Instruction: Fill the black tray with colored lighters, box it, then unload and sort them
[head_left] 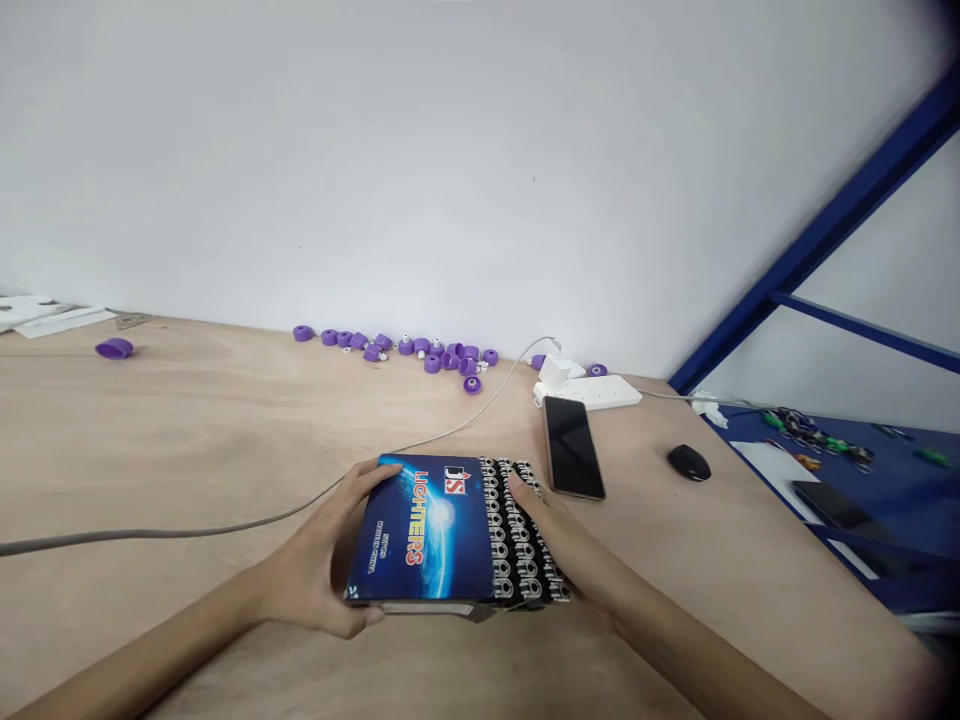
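"What's on your feed?"
"I see the left hand [319, 565] grasping a glossy blue box [420, 530], the right hand [568, 545] gripping rows of black pieces [512, 545] with shiny arched tops protruding from it, over the matte wooden table [225, 420]."

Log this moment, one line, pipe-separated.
left hand: holds blue LIGHTERS box | right hand: holds lighter rows protruding from box | phone: beyond right hand | purple caps: mostly near wall

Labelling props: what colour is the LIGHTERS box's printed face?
The box is dark blue with a light-blue glow; see head view.
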